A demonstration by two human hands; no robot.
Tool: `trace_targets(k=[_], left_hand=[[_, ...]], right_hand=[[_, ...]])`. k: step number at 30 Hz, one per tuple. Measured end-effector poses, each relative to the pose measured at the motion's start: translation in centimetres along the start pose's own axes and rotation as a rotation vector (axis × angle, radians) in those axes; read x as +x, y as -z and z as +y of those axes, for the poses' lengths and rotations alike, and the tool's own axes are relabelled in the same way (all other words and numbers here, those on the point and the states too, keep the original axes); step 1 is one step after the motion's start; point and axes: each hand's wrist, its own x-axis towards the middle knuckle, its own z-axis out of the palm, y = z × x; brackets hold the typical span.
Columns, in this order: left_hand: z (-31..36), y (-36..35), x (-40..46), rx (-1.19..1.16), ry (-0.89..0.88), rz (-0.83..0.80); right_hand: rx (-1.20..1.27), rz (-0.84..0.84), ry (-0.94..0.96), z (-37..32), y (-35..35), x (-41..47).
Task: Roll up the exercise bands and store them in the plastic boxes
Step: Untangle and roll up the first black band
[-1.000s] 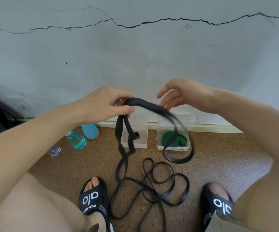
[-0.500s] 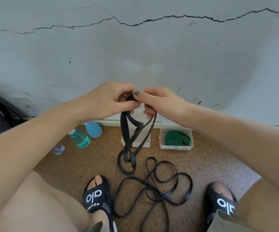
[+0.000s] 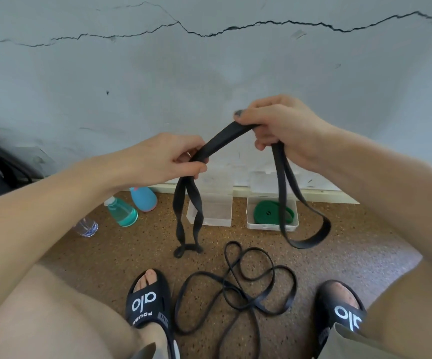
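- Fingers (image 3: 264, 145) of right hand (image 3: 284, 128) curled round wide black band (image 3: 217, 142), thumb on top; left hand (image 3: 168, 159) pinches same band lower down, fingers curled round it.
- Wide black band stretched between both hands, held up in front of wall; doubled end hangs from each hand, right-hand loop dangling in front of the box with the green band, left-hand end twisted, reaching floor.
- Thin black band (image 3: 235, 291) lies tangled on floor (image 3: 352, 257), nearer than the boxes, between two black slides (image 3: 148, 305).
- Empty clear box (image 3: 213, 216) just left of second box (image 3: 272, 225) holding rolled green band (image 3: 266, 212); both against wall (image 3: 209, 73).
- Teal bottle (image 3: 121, 212), blue bottle (image 3: 144, 198), clear bottle (image 3: 86, 228) left of empty clear box.
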Motion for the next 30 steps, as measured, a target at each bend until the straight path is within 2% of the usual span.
trace_targets(k=[4,8,11,14,16,18,21,25,28,30], left_hand=[[-0.1,-0.4,0.3,0.037,0.013,0.0],[-0.4,-0.3,0.0,0.106,0.054,-0.002],[-0.4,-0.1,-0.3,0.116,0.039,0.011],[-0.7,0.4,-0.7,0.1,0.032,0.015],[-0.6,0.8,-1.2,-0.023,0.035,0.031],[0.1,1.1,-1.5,-0.105,0.009,0.048],[1.3,0.5,-1.3,-0.057,-0.049,0.02],[2.1,-0.2,-0.8,-0.053,-0.06,0.01],[2.2,0.0,-0.8,-0.095,-0.054,0.018],[2.0,0.0,-0.9,-0.075,-0.053,0.001]], right_hand=[[0.053,0.091,-0.011,-0.1,0.9,0.3],[0.136,0.278,-0.01,0.2,2.4,0.9],[-0.012,0.332,-0.021,1.1,3.8,1.2],[-0.325,0.185,-0.145,2.3,4.0,0.7],[-0.458,0.05,-0.261,2.8,3.4,0.4],[-0.466,-0.102,-0.315,2.9,2.8,-0.1],[-0.409,-0.269,-0.26,2.8,1.2,-0.8],[-0.247,-0.285,-0.145,1.8,-3.3,-1.4],[-0.239,-0.334,-0.056,2.1,-4.5,-1.9],[-0.28,-0.278,-0.059,2.3,-3.8,-2.0]])
